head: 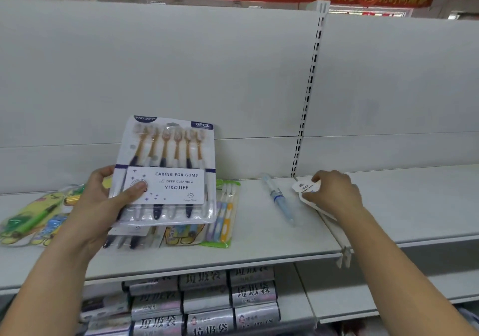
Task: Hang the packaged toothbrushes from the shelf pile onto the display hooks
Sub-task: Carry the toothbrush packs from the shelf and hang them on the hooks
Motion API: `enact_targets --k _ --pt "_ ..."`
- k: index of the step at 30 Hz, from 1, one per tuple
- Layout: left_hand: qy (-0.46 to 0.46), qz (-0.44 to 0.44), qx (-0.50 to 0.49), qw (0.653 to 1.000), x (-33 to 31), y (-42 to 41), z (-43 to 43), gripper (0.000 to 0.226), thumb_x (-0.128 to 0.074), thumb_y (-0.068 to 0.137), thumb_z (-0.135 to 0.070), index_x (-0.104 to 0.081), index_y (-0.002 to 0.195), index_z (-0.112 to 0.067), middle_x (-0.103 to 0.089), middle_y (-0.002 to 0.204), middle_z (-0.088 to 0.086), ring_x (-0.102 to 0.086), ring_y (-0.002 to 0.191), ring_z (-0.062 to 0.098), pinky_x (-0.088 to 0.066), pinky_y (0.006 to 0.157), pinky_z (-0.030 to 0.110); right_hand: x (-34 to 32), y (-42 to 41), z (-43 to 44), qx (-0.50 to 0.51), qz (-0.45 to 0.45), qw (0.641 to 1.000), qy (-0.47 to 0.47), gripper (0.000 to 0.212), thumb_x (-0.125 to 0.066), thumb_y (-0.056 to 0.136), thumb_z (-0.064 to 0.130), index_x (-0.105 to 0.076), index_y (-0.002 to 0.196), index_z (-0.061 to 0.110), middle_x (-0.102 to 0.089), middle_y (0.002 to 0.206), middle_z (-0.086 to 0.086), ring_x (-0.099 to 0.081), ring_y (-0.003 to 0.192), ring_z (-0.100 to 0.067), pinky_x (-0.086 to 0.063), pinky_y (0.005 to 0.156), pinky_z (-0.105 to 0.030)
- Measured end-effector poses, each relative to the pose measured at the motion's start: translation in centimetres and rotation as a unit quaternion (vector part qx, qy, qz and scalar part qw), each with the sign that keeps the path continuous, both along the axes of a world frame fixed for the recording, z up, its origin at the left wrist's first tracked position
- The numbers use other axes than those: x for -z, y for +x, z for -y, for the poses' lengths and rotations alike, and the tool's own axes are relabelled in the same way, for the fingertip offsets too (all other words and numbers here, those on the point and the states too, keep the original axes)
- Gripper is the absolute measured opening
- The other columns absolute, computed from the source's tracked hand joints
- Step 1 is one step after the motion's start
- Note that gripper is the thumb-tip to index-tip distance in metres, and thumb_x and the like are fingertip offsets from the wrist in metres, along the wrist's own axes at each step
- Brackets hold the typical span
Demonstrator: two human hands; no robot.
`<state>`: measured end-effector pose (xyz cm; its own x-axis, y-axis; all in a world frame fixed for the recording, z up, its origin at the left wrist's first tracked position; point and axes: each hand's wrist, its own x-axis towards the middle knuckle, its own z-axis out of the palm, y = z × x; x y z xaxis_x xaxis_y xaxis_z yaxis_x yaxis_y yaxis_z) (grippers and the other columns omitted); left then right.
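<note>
— At centre left of the head view, our left hand (103, 200) holds the six-pack of toothbrushes (166, 169) upright above the pile (181, 237). The fingers (102, 173) wrap its left edge and the thumb presses on the label.
— And our right hand (334, 193)?
— Right of centre, low on the shelf (259, 245), its fingers are curled on a white carded pack (302, 189) at the seam between two shelf boards.
— How far along are we?
— Barely begun, we judge. We see no pack hanging, and no hook shows on the back panel (181, 63). The pile and a single wrapped brush (280, 200) lie on the shelf.
— Room to move?
— Plenty above, where the panel face runs open towards the top of the frame. We should mind the slotted upright (311, 76), upper right of centre, and the shelf's front lip, since the pile's packs lie near it.
</note>
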<state>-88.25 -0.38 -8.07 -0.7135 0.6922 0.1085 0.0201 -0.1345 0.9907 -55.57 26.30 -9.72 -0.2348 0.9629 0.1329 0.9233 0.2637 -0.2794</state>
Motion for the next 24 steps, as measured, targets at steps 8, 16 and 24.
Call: enact_targets --k 8,16,24 --pt "0.000 0.017 0.045 0.999 1.5 1.7 -1.0 0.090 -0.097 0.049 -0.047 -0.053 0.125 -0.030 -0.079 0.098 0.012 -0.078 0.084 0.027 -0.063 0.065 0.040 2.5 4.9 -2.6 0.038 0.120 0.978 -0.167 0.112 -0.063 0.044 0.082 -0.042 0.146 0.042 -0.051 0.145 0.006 -0.050 0.129 -0.025 -0.048 0.102 -0.044" --pt "0.019 0.007 0.044 0.999 2.1 3.1 -1.0 0.093 -0.098 0.045 -0.054 -0.054 0.125 -0.037 -0.079 0.102 0.009 -0.075 0.091 0.035 -0.055 0.082 0.054 -0.7 6.7 -0.9 0.014 -0.011 0.999 -0.046 0.022 -0.053 0.098 0.035 -0.065 0.096 0.016 -0.066 0.084 -0.003 -0.064 0.080 -0.025 -0.046 0.062 -0.030" --pt "0.070 0.033 -0.034 0.996 3.7 4.2 4.2 0.100 -0.099 0.053 -0.040 -0.048 0.139 -0.031 -0.077 0.114 0.008 -0.077 0.094 0.023 -0.064 0.069 0.038 -2.8 2.4 6.9 -0.209 -0.543 0.773 -0.251 0.031 -0.066 0.095 0.016 -0.056 0.118 0.035 -0.075 0.111 0.000 -0.075 0.098 -0.021 -0.061 0.076 -0.042"
